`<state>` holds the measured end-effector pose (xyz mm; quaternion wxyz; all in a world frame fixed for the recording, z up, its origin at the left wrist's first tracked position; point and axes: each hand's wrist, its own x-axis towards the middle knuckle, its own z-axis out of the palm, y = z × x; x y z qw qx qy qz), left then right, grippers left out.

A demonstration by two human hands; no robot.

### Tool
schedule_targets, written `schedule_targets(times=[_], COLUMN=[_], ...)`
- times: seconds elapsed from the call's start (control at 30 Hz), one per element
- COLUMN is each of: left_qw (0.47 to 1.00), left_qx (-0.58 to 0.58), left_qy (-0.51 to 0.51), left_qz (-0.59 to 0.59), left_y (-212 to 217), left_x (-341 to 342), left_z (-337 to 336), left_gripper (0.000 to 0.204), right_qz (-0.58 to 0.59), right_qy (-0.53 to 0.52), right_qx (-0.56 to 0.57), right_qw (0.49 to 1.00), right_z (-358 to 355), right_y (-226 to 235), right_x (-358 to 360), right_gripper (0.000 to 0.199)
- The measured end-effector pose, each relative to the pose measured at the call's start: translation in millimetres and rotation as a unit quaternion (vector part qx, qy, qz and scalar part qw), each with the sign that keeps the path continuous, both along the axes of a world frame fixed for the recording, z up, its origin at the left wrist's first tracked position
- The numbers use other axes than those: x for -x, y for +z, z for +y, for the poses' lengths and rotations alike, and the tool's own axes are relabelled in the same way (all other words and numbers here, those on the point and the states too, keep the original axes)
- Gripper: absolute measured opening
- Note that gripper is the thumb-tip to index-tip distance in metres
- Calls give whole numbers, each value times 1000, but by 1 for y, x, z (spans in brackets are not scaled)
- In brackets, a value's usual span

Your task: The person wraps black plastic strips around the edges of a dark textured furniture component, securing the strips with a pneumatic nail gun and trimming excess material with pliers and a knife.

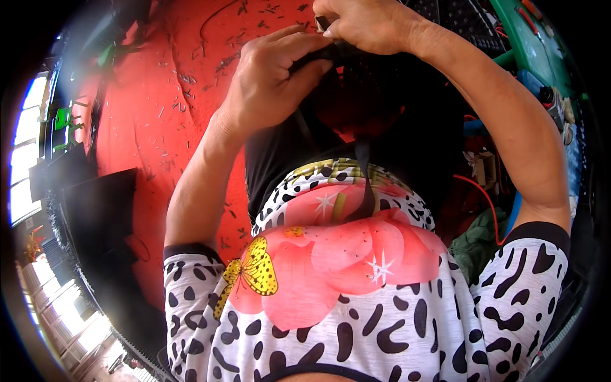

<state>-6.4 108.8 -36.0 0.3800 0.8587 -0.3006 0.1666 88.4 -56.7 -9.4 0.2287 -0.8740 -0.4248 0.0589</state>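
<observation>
At the top of the view my left hand (273, 70) is closed round a dark, narrow piece (312, 57), thumb below and fingers above. Close beside it, my right hand (369, 25) is pinched on a small flat brownish-black strip end (323, 24). Whether both hands grip one continuous piece I cannot tell, since the fingers cover most of it. A dark flat strip (363, 172) hangs down over my patterned shirt, and its upper part is lost in the shadow over my lap.
Short black offcuts (223, 63) lie scattered over the red floor (140, 102). Black woven work (445, 19) stands at upper right, beside a green tray (534, 38) with tools. A red cord (480, 191) curves at right. Black sheets (102, 223) lie at left.
</observation>
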Motion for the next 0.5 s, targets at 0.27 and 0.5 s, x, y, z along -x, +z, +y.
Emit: schedule_targets(times=[0.27, 0.5], left_qw=[997, 991], left_qx=[-18, -68], left_qy=[19, 72], left_qz=[-77, -95], left_y=[-6, -3], left_x=[-1, 4], left_z=[-6, -11], left_gripper=[25, 23], right_qz=[6, -19], right_qy=[-10, -14], right_qx=[-7, -17], right_qw=[1000, 1000], right_z=[3, 3], right_y=[-1, -3], right_x=[2, 1], right_gripper=[20, 20])
